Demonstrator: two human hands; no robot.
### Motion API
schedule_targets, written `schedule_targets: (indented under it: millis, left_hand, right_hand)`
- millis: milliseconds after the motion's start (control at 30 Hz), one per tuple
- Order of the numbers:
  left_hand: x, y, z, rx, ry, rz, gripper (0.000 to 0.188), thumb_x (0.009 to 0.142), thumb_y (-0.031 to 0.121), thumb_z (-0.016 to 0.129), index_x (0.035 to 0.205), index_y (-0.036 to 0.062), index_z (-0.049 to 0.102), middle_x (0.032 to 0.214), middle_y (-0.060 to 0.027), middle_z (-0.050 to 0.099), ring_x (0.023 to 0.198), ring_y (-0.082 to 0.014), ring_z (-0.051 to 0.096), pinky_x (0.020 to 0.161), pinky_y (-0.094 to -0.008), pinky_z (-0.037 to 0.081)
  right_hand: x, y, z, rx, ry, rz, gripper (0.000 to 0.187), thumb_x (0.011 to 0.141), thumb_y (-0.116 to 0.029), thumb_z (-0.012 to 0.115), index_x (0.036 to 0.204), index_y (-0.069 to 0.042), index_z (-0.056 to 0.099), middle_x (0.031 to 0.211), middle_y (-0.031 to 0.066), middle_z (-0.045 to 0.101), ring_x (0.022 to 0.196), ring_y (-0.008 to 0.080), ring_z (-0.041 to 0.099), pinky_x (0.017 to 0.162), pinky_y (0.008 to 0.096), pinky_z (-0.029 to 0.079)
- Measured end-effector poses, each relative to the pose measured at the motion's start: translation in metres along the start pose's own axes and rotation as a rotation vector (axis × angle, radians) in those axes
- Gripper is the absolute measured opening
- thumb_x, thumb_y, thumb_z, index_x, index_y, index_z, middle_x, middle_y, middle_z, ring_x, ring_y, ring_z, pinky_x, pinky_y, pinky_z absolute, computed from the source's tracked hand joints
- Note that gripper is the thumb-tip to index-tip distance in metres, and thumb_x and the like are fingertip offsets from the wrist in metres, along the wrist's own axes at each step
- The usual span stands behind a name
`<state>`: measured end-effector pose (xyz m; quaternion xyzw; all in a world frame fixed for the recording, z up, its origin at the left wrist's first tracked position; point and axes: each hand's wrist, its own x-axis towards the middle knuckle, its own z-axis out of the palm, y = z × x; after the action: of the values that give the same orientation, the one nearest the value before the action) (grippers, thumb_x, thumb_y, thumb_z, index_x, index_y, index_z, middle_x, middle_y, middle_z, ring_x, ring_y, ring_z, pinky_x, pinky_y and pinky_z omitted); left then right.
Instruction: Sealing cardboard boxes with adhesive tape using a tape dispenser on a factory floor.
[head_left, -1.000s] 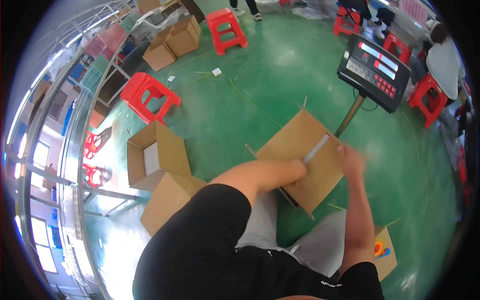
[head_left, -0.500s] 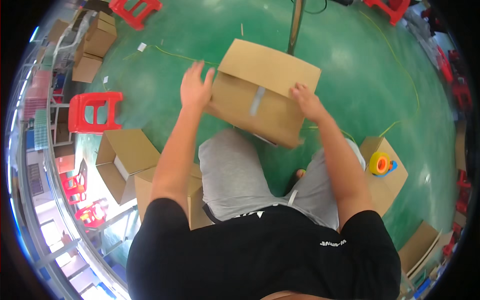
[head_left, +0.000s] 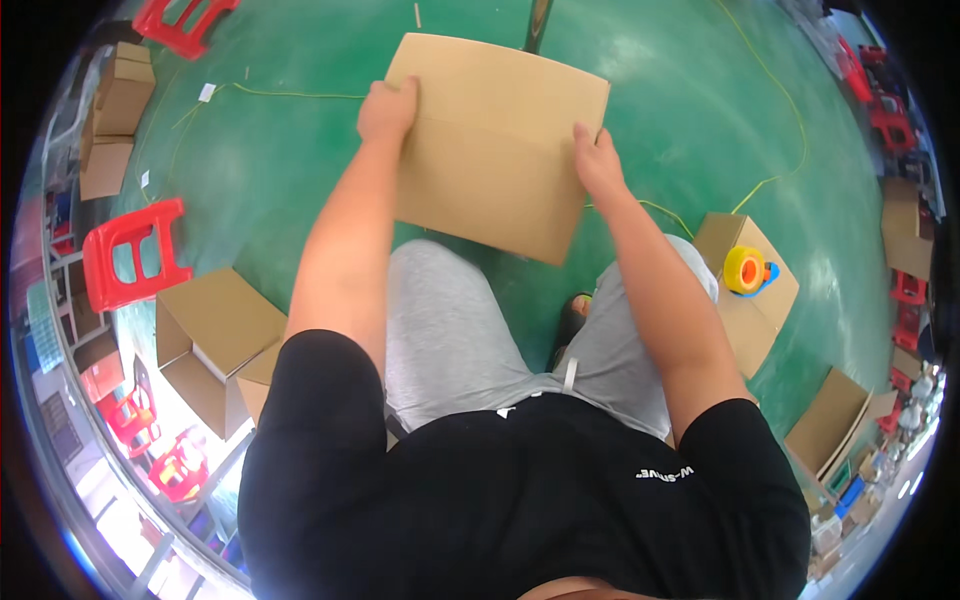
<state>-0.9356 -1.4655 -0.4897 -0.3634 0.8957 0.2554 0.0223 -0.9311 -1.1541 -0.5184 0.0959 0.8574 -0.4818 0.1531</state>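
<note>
A brown cardboard box (head_left: pixel 497 150) is held up between my two hands, over and just beyond my knees. A broad plain face of it is turned toward me, with a faint crosswise line. My left hand (head_left: pixel 388 112) grips the left edge with its thumb on the face. On the opposite edge, my right hand (head_left: pixel 600 163) clasps the side, thumb near the face and its other fingers partly hidden. The underside of the box is out of sight.
A yellow tape roll on a blue dispenser (head_left: pixel 746 271) rests on a closed carton (head_left: pixel 752 325) at my right. Open cartons stand at left (head_left: pixel 222 335) and lower right (head_left: pixel 828 425). A red stool (head_left: pixel 137 255) is at left. Yellow cord (head_left: pixel 790 110) crosses the green floor.
The box has turned so that a plain face replaces the side with the grey tape strip and the lifted flap. Both hands now clasp its opposite edges; the left was only beside it.
</note>
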Motion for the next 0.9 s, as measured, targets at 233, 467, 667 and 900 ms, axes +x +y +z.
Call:
schedule_targets:
  millis: [233,467,667,900]
  left_hand:
    - [0.007,-0.003,0.018,0.246,0.205,0.061,0.07,0.083,0.058,0.044,0.122,-0.0004,0.048,0.117,-0.0202,0.058,0.109,-0.0332,0.055,0.09,-0.0429,0.044]
    - [0.012,0.004,0.014,0.082,-0.005,0.017,0.073,0.082,0.062,0.041,0.12,0.0001,0.052,0.12,-0.0198,0.056,0.114,-0.0317,0.052,0.093,-0.0419,0.04]
    - [0.043,-0.01,0.019,-0.038,-0.097,-0.015,0.077,0.081,0.064,0.037,0.116,-0.0024,0.057,0.122,-0.0208,0.054,0.117,-0.0331,0.049,0.097,-0.0406,0.038]
    - [0.025,0.019,0.012,0.225,-0.067,-0.003,0.074,0.084,0.059,0.034,0.124,-0.0021,0.048,0.126,-0.0206,0.052,0.119,-0.0334,0.047,0.097,-0.0417,0.038]
  right_hand:
    - [-0.022,-0.006,0.021,-0.113,0.295,-0.155,0.07,0.087,-0.045,0.053,0.13,0.005,0.03,0.125,0.0289,0.044,0.11,0.0421,0.048,0.093,0.0433,0.039]
    - [-0.008,0.018,0.02,0.475,0.116,0.129,0.069,0.091,-0.047,0.045,0.134,0.003,0.025,0.13,0.0211,0.039,0.117,0.0313,0.044,0.099,0.0384,0.035]
    - [-0.005,0.027,0.022,0.597,0.012,0.093,0.068,0.093,-0.052,0.034,0.138,-0.002,0.024,0.136,0.0183,0.034,0.124,0.0284,0.036,0.103,0.038,0.03]
    - [-0.001,0.04,0.009,0.54,0.062,0.07,0.071,0.093,-0.057,0.029,0.138,-0.002,0.024,0.137,0.0182,0.031,0.126,0.0294,0.033,0.106,0.0379,0.025]
